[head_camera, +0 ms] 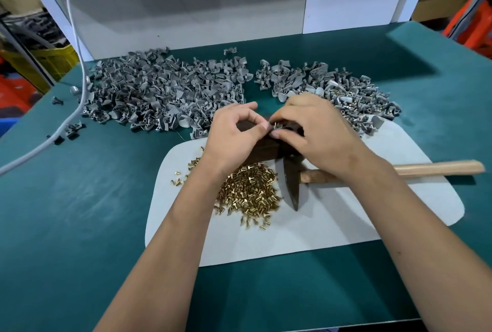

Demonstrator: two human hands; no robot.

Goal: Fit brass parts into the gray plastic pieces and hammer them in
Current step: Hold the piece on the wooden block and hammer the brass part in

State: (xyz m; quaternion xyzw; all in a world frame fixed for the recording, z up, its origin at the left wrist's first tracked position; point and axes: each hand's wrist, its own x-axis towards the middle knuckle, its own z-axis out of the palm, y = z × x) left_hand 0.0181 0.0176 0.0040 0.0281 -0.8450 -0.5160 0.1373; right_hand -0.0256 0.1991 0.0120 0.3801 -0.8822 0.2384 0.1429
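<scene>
In the middle of the frame I see a tiny brass part (274, 125) standing up between both hands, right above a dark wooden block (266, 146). The left hand (234, 132) has its fingers curled in, and its thumb and first finger meet right beside the brass part; I cannot tell if they really hold it. The right hand (311, 129) curls its fingers down around a small gray piece (280, 127), which is mostly hidden under them. Just below the hands, a pile of shiny brass parts (250, 193) lies on a white mat (332, 225). A hammer (346, 172) lies on the mat too, its dark head beside the brass pile and its wooden handle pointing to the right edge. Higher up, a big heap of gray plastic pieces (159, 92) sits at upper left, and a smaller heap (346, 86) at upper right, some with brass showing. Everything rests on a green table (80, 198).
</scene>
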